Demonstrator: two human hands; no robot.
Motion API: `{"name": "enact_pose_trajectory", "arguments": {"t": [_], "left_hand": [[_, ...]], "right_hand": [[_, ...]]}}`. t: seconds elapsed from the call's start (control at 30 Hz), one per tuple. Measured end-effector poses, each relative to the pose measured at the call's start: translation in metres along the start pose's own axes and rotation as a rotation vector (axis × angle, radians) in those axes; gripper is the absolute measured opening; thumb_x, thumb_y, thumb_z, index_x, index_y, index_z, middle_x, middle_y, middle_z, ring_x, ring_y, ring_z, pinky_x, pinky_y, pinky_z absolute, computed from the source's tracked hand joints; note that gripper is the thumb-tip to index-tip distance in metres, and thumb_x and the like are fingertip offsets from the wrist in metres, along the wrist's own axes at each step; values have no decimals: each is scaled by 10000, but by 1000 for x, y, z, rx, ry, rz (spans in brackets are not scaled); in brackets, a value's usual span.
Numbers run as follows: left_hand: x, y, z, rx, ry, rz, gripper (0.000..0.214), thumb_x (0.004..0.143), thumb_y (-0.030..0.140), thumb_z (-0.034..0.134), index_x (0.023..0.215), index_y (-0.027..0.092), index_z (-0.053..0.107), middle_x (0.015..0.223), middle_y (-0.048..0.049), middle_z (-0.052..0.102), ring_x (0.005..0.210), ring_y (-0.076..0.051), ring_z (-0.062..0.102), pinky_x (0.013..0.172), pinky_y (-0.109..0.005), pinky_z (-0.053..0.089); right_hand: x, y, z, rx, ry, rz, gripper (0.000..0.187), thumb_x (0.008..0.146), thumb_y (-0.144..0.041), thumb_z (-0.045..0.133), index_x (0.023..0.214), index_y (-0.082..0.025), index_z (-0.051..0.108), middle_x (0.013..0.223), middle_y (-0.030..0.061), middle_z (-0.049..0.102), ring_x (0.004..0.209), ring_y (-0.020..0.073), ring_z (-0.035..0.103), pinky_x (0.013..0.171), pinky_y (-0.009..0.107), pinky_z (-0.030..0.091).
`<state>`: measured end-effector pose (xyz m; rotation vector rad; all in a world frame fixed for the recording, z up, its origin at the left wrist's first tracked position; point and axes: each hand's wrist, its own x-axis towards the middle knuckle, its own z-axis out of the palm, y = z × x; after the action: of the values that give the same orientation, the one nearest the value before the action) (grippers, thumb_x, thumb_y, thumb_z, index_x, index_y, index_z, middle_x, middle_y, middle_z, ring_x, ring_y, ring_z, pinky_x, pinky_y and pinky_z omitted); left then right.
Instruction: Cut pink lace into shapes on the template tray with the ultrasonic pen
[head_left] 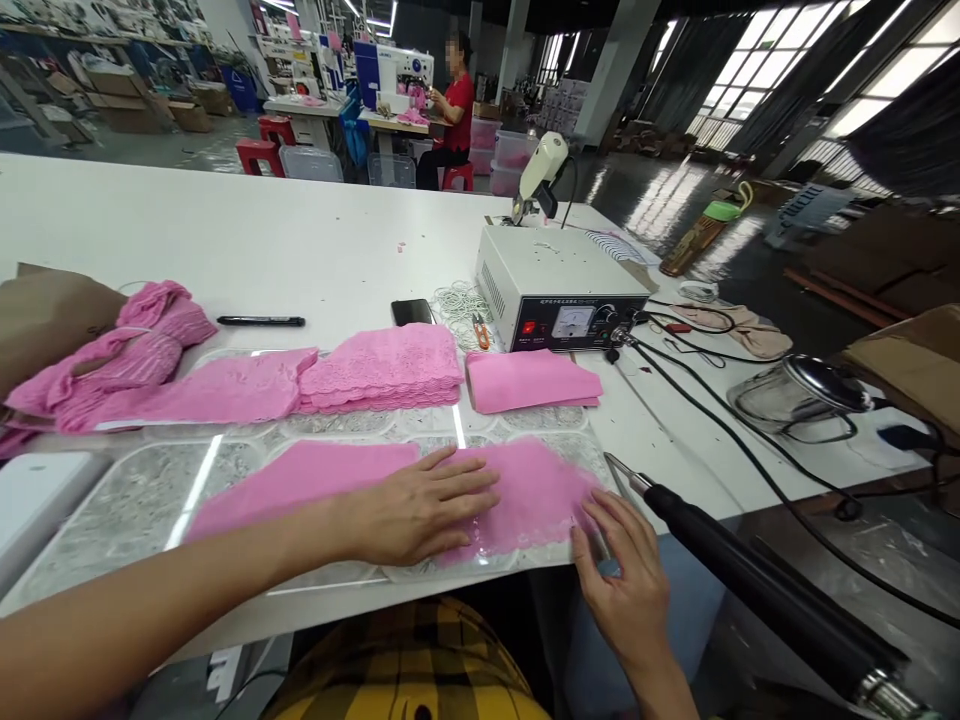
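Observation:
My left hand lies flat with fingers stretched over a flat piece of pink fabric in front of me. The fabric rests on a glossy marble-patterned mat; my forearm covers part of it. My right hand is at the right edge of this piece, thumb and fingers apart, fingertips touching or close to the edge. Behind lie a stack of scalloped pink lace pieces, a folded pink piece and a bunched pink lace bundle. A black pen-like tool with a metal tip points toward the mat, right of my right hand.
A control box with a dial stands behind the fabric, its cables running right. Orange thread snips, a phone, a black pen and a lidded glass mug lie around. A person in red sits at a sewing machine beyond.

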<state>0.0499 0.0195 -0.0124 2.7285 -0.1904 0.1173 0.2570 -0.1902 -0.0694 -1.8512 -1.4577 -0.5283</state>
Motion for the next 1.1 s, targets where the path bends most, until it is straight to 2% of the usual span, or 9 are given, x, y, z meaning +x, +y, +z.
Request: {"name": "enact_pose_trajectory", "arguments": {"t": [0.1,0.2,0.37,0.53,0.67,0.9,1.1], "left_hand": [[25,-5,11,0,-31,3,577,990,442,434,1499,195,323,1551,-103,309,1471,-274,204,1215,-510,59],[37,-10,17,7,-86,40,577,987,461,433,1497,213,327,1554,-93,302,1472,-273,199,1207,-526,3],[36,-12,9,37,-149,86,486,1021,404,377,1485,264,349,1546,-45,321,1471,-238,209,1200,-509,-79],[35,-12,0,78,-174,134,445,1032,375,358,1468,290,382,1539,-18,336,1467,-207,225,1206,-469,-94],[37,-12,-1,98,-193,126,452,1027,380,375,1469,285,382,1548,-33,314,1461,-223,236,1206,-475,-82],[38,-12,-3,104,-204,134,444,1029,381,361,1470,326,370,1568,-29,264,1468,-234,215,1205,-499,-57],[40,-11,-3,133,-245,133,438,1032,388,340,1467,349,368,1576,-8,245,1480,-254,163,1203,-524,-34]], "right_hand": [[-4,5,-1,-12,39,48,233,866,-166,606,1097,-196,610,1077,96,663,1053,229,616,907,429,532],[-9,12,-2,-31,47,70,189,871,-157,596,1056,-188,619,1071,94,668,1035,215,625,904,403,531],[-10,15,-2,-25,61,126,151,879,-173,586,1022,-183,632,1054,90,677,1017,197,641,887,353,538],[-9,16,-2,32,72,206,121,881,-203,581,987,-191,640,1043,86,693,1004,193,654,881,334,541],[-11,20,-3,80,72,358,151,882,-297,574,964,-201,656,1059,88,702,1008,214,659,886,362,536],[-1,19,3,144,-1,654,302,834,-500,564,843,-217,670,1118,110,696,1089,267,630,930,402,499],[4,16,5,190,37,740,307,777,-521,584,726,-228,658,1095,110,704,1095,282,618,918,394,497]]}}
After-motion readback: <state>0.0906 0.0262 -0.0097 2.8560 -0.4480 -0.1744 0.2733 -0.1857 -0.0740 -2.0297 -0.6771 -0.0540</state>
